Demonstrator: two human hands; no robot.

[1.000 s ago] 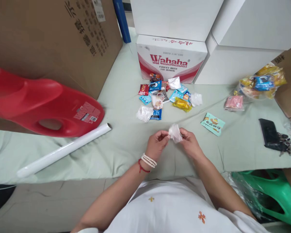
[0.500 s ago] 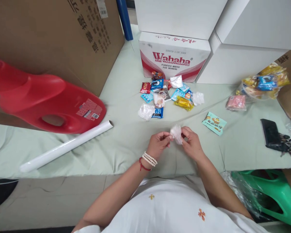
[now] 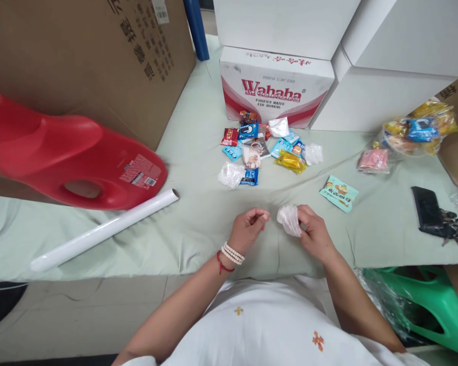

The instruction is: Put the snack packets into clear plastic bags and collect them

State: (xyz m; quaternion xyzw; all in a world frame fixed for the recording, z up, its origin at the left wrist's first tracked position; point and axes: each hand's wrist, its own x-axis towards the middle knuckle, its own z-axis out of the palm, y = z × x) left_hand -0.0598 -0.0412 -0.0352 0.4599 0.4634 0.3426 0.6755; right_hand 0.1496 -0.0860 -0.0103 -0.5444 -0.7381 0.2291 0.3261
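My right hand (image 3: 316,234) pinches a crumpled, whitish see-through plastic bag (image 3: 289,219) between thumb and fingers, over the near part of the cloth. A small gap to the left, my left hand (image 3: 249,229) is closed, thumb against forefinger. Whether anything is in that pinch I cannot make out. Beyond the hands lies a loose pile of small wrapped snacks, among them a yellow packet (image 3: 290,161), a red packet (image 3: 229,136) and a white crumpled plastic packet (image 3: 231,174). A mint-green snack packet (image 3: 339,193) lies by itself, up and right of my right hand.
A red plastic jug (image 3: 80,157) and a white tube (image 3: 107,230) occupy the left. Behind the pile stands a Wahaha carton (image 3: 275,94). To the right are a bag of snacks (image 3: 420,131), a pink packet (image 3: 373,160) and a black pouch with keys (image 3: 427,211).
My hands have drawn apart. The left fingers have let go of the plastic bag, and my right hand has carried it slightly right and toward me.
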